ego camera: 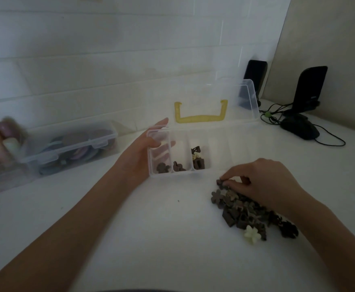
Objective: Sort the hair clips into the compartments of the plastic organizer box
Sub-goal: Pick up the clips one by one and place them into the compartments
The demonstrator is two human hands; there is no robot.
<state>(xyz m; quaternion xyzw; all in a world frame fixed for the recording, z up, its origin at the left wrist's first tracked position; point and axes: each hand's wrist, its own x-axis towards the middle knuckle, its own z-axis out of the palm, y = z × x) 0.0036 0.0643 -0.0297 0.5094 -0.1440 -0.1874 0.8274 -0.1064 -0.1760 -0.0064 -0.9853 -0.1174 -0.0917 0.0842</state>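
Meanwhile left hand [139, 153] grips clear plastic organizer [201, 131]; right hand [262, 182] pinches flower-shaped clip [220, 182].

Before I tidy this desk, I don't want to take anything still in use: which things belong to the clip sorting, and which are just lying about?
Part of the job:
- organizer box, lid open
- pile of hair clips
- left hand holding the box end
- right hand picking from the pile

Just lying about:
- closed clear box
- mouse
- two black speakers
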